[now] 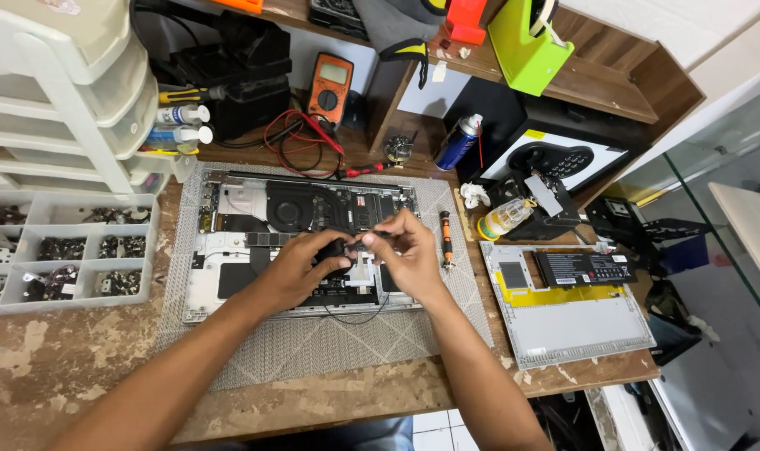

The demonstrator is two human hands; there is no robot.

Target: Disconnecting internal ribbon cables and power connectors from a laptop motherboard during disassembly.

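While bent over the opened silver laptop chassis (pixel 229 288) on the grey woven mat (pixel 313 342) mid-table, left hand (pixel 300 267) and right hand (pixel 409 255) fingers pinched shut on small black component (pixel 340 249); orange-handled screwdriver (pixel 446 238) just right.

One opened laptop (pixel 296 242) lies on one grey mat (pixel 313 342) mid-worktop. One screwdriver (pixel 446 238), one detached bottom cover (pixel 576 321) and one battery (pixel 584 267) sit toward the right edge. At the back: one multimeter (pixel 330 86), one spray can (pixel 459 142), and seemingly two white tubes (pixel 184 124). One parts tray (pixel 63 255) sits left.
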